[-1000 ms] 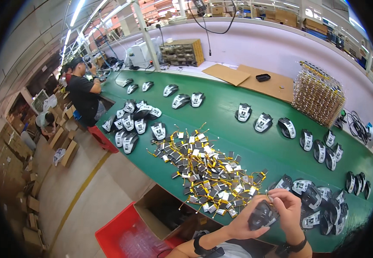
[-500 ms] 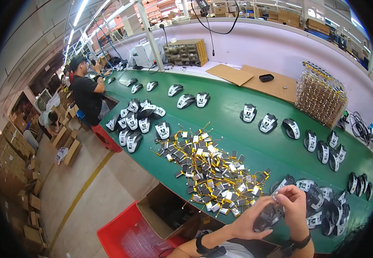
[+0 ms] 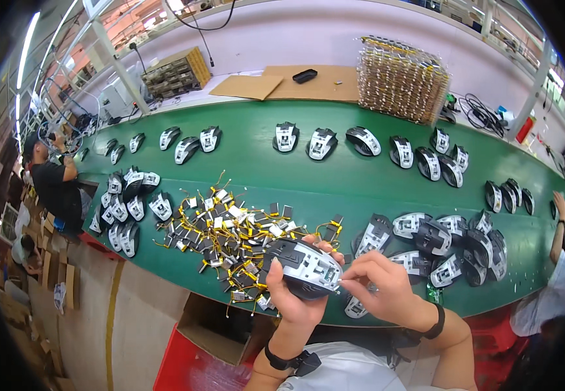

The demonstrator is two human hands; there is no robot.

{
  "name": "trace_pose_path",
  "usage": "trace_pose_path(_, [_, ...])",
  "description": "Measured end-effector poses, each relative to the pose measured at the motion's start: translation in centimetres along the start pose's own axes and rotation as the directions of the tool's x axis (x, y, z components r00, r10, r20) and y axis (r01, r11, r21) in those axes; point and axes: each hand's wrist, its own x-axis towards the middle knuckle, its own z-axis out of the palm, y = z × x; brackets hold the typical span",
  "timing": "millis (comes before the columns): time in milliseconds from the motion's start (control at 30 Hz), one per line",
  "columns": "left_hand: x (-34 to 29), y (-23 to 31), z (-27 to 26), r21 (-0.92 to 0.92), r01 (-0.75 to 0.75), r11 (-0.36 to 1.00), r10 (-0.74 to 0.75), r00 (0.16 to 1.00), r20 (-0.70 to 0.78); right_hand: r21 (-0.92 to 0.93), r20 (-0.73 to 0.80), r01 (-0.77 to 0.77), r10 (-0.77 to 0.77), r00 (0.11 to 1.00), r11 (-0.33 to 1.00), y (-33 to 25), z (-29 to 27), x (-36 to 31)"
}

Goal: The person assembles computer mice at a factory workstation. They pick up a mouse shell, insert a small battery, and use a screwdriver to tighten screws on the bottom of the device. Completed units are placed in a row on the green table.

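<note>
A computer mouse (image 3: 303, 266), black with a white-grey underside and cut-outs, rests in my left hand (image 3: 291, 305), fingers and thumb closed round its sides. At the mouse's right end, my right hand (image 3: 386, 287) has thumb and forefinger pinched together. A tiny pale bit shows at those fingertips, too small to name. Just behind and left of the held mouse spreads a heap of small battery packs (image 3: 230, 225) with yellow tape and thin wires. Several more mice (image 3: 433, 236) lie piled on the green bench to the right of my hands.
Mice (image 3: 322, 143) stand along the far strip of the green bench (image 3: 243, 153), with another pile (image 3: 118, 208) at left. Bagged rows of parts (image 3: 403, 81) and cardboard (image 3: 246, 86) lie at the back. A red bin (image 3: 191, 365) stands below; co-workers are at both sides.
The view has swung to the right, bringing a co-worker's arm in at the right. The mouse in my left hand now shows its white-grey underside, with my right fingers at its end.
</note>
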Motion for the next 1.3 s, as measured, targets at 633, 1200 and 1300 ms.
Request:
trace_pose_path(633, [-0.9,-0.4,0.3,0.175,0.154,0.972,-0.148,0.988,-0.044,-0.296,0.492,0.572,-0.391,0.778,0.765,-0.7,-4.2,2.2])
trace_pose_path(1200, [-3.0,-1.1,1.9,0.508,-0.494,0.706,0.37,0.869,0.33,0.231,0.219,-0.322,0.274,0.937,0.918,-1.0,-2.8,0.5])
trace_pose_path(1300, [-3.1,-1.4,1.9,0.522,-0.493,0.696,0.376,0.87,0.319,0.288,0.24,-0.4,0.339,0.91,0.87,-0.7,-2.4,0.1])
